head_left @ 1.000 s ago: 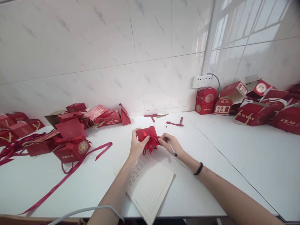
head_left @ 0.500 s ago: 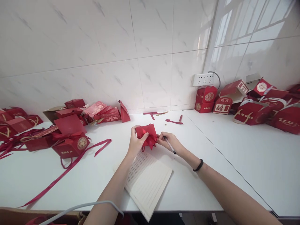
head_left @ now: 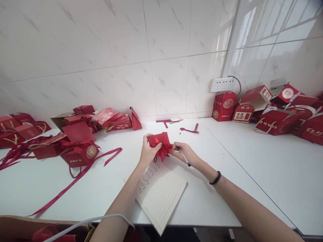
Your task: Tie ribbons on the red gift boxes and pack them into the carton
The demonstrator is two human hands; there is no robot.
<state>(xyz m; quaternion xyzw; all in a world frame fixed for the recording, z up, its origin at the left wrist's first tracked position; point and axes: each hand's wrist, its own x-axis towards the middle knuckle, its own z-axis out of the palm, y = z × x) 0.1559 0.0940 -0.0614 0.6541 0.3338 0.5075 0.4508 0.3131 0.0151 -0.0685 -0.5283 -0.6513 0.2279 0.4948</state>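
A small red gift box (head_left: 161, 137) with a red ribbon bow (head_left: 164, 150) on it is held up over the table. My left hand (head_left: 148, 153) grips it from the left, thumb pressed across the front near the bow and fingers behind. At the box's right side, my right hand (head_left: 186, 154) has its fingertips pinched by the ribbon; whether they hold a ribbon end cannot be made out. A pen (head_left: 185, 159) is tucked in this same hand, pointing down to the right. Below the box lies an open notebook (head_left: 165, 196) with handwriting on its upper left page.
Red gift boxes (head_left: 80, 154) and a long loose ribbon (head_left: 68, 191) lie on the left. More red boxes (head_left: 274, 119) stand at the right, by a white power strip (head_left: 222, 84). Red cut pieces (head_left: 189, 130) lie near the wall. A grey cable (head_left: 101, 217) crosses my left forearm.
The view has shifted slightly, so the scene sits a little further right. Both hands keep their hold on the box and pen, with only slight finger movement.
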